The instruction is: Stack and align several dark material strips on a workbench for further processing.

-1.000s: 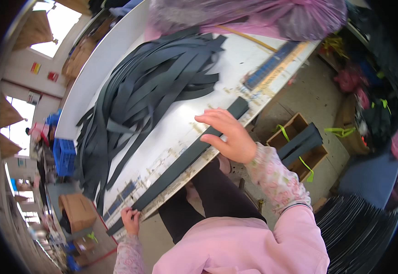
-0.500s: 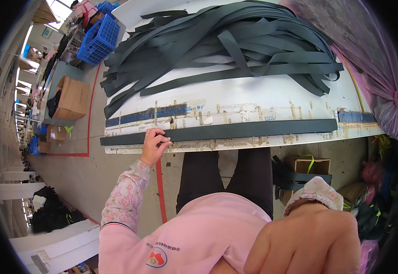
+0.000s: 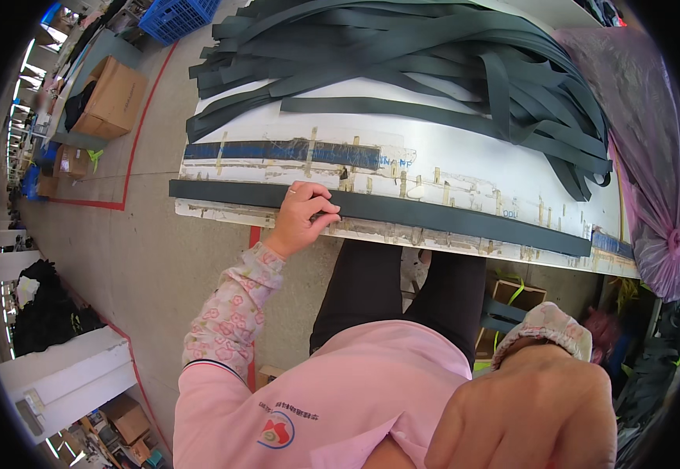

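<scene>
A long, flat dark grey-green strip (image 3: 441, 216), like webbing or wide elastic, lies along the near edge of a white table (image 3: 433, 141). My left hand (image 3: 305, 219) is closed at this strip, thumb and fingers pinched together over its near edge, left of the middle. Close to the camera at the lower right, my right hand (image 3: 523, 410) is raised with its back showing; its fingertips are cut off by the lower edge, and nothing held shows. Farther back on the table, a big tangled heap of similar strips (image 3: 371, 47) spreads out.
Old tape and marks (image 3: 285, 151) line the table's near part. A tied translucent pink plastic bag (image 3: 644, 156) hangs at its right end. Cardboard boxes (image 3: 113, 98) and a blue crate (image 3: 177, 17) stand left. Below the table at right is an open box (image 3: 523, 295).
The whole view has turned, so the table now slopes down to the right. My left hand keeps its pinch at the strip; my right hand stays raised near the camera.
</scene>
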A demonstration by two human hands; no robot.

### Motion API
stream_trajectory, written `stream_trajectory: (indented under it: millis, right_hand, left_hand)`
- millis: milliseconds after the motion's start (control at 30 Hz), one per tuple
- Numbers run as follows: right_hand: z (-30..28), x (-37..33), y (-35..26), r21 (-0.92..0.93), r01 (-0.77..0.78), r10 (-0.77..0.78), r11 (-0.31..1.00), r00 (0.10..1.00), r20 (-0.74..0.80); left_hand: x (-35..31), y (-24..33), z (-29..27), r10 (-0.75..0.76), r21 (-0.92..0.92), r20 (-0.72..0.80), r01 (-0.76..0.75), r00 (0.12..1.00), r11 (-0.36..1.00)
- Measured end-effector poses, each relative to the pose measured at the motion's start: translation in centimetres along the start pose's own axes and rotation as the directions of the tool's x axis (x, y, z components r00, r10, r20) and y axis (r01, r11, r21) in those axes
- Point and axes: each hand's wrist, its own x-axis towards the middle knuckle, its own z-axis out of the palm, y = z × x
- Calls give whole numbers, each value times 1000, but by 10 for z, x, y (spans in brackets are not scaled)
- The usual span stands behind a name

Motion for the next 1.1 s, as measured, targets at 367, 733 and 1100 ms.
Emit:
stream_trajectory:
  millis: [367, 733, 1100]
  right_hand:
    - [-11, 7, 13, 166, -189, 181, 968, 981, 64]
    - [-93, -77, 14, -471, -229, -178, 852, 719, -672]
    - [-206, -147, 54, -274, -872, -171, -406, 367, -914]
  left_hand:
    - [-1, 0, 1, -13, -26, -7, 12, 1000, 1000]
    - [-3, -2, -6, -17, -26, -3, 17, 1000, 1000]
    - [-1, -2, -7, -44, -97, 39, 48, 998, 994]
